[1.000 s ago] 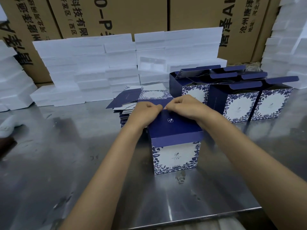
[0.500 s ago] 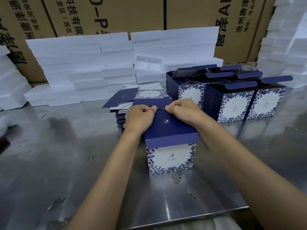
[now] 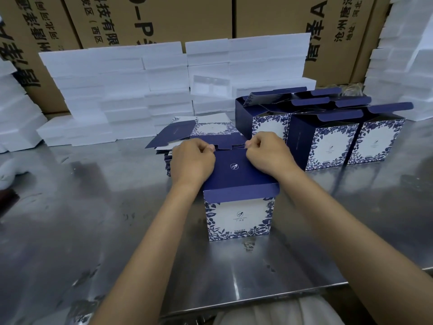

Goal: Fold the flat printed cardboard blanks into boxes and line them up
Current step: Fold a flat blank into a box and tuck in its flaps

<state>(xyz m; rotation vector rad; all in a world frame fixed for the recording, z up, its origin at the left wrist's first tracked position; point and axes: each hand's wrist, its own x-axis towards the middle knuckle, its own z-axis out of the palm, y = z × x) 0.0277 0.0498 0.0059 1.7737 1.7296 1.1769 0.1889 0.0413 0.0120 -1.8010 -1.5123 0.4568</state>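
A blue-and-white printed box point(image 3: 239, 216) stands upright in the middle of the steel table point(image 3: 93, 219), its dark blue lid panel folded over the top. My left hand point(image 3: 193, 161) pinches the lid's far edge at its left end. My right hand point(image 3: 269, 152) pinches the same edge at its right end. Behind the box lies a stack of flat printed blanks point(image 3: 187, 134). To the right stand several folded boxes point(image 3: 328, 134) in rows, their lids open.
White foam blocks point(image 3: 131, 90) are piled along the back of the table, with more at the left point(image 3: 14, 118) and right point(image 3: 403, 66). Brown cartons point(image 3: 187, 17) form a wall behind them. The table's front edge point(image 3: 257, 296) runs below my arms.
My two hands have drawn a little apart along the lid's far edge. The box has stayed where it was.
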